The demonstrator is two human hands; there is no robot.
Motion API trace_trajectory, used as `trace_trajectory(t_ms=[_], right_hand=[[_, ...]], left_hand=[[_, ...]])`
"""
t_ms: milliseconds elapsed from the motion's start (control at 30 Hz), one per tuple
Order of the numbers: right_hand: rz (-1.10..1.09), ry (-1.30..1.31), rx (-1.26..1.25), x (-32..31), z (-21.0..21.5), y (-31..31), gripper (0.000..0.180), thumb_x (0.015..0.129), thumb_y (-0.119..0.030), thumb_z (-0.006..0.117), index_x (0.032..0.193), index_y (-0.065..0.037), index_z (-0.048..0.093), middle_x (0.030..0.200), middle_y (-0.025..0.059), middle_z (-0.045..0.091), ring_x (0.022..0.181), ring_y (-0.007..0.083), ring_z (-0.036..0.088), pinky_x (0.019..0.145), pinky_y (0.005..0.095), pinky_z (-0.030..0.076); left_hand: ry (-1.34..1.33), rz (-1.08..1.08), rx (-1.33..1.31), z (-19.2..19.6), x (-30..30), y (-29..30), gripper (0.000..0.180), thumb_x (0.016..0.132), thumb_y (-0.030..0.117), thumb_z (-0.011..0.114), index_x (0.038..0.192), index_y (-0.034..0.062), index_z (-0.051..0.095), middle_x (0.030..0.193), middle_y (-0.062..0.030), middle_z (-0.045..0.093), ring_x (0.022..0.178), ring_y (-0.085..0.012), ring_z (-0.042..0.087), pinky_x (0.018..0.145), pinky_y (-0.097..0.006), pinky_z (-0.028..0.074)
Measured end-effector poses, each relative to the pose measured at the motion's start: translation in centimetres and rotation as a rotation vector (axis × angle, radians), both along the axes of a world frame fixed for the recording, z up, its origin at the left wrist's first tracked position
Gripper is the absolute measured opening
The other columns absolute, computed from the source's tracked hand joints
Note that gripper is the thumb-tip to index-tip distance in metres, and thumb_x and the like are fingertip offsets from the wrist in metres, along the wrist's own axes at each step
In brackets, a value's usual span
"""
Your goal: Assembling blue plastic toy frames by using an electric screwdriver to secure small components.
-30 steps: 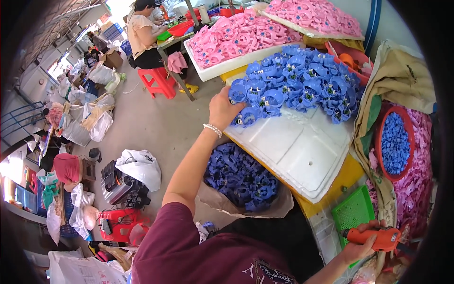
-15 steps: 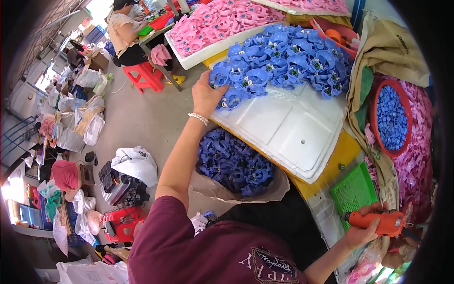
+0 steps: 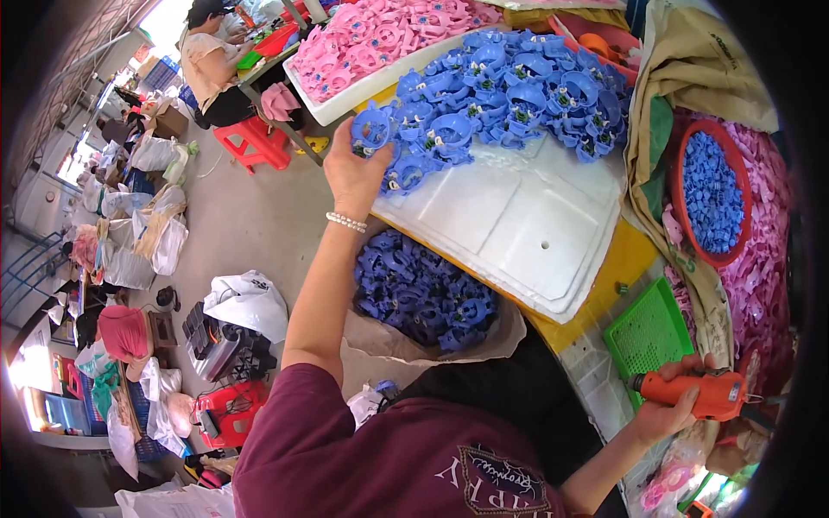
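My left hand [image 3: 354, 173], with a beaded bracelet on its wrist, is closed on a blue plastic part [image 3: 371, 128] with a round ring shape, at the left edge of a pile. That pile of similar blue parts [image 3: 527, 86], with small white and green bits on them, lies on a white foam board [image 3: 527, 233]. At the lower right, my right hand [image 3: 667, 416] is wrapped round an orange handheld power tool [image 3: 704, 395] that looks like an electric screwdriver. Its dark narrow end points left, above a green perforated basket [image 3: 649, 335].
Below the board's edge stands an open sack of darker blue parts [image 3: 423, 293]. Pink parts [image 3: 389, 39] fill a white tray at the back. On the right are a red bowl [image 3: 676, 194] of small blue pieces and a tan sack [image 3: 673, 86]. Another person [image 3: 207, 65] sits at the far left.
My left hand has shifted slightly left with the blue part, to the pile's outer edge. My right hand keeps hold of the orange tool. The whole view has tilted a little.
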State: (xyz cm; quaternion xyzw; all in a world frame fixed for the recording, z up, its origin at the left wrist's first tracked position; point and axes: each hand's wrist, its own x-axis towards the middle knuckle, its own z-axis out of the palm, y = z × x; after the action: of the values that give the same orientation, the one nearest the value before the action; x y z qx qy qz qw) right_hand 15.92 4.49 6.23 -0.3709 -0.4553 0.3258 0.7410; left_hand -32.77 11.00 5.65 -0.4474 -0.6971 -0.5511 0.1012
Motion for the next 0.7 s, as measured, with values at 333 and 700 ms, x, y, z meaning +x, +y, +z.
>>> trace_trajectory(t_ms=[333,700], right_hand=[[0.018,0.014,-0.037,1.5,0.1,-1.0,0.065,0.077,-0.028,0.064,0.128,-0.003,0.032,0.116,0.0136,0.044,0.079,0.0186,0.05,0.061,0.0292,0.044],[0.018,0.005,0.051,1.9,0.6,-1.1,0.055,0.08,-0.024,0.064,0.123,-0.002,0.037,0.117,0.0159,0.046,0.079,0.0225,0.054,0.059,0.0336,0.048]], left_hand=[[-0.271,-0.502,0.076,0.7,10.7,-1.7,0.056,0.064,0.0,0.076,0.109,0.0013,0.044,0.092,-0.0063,0.061,0.083,-0.011,0.059,0.074,-0.025,0.048],[-1.263,-1.103,-0.588,-0.5,24.3,-4.3,0.068,0.062,0.0,0.076,0.118,-0.007,0.038,0.085,-0.0098,0.058,0.06,-0.0118,0.055,0.044,-0.021,0.04]])
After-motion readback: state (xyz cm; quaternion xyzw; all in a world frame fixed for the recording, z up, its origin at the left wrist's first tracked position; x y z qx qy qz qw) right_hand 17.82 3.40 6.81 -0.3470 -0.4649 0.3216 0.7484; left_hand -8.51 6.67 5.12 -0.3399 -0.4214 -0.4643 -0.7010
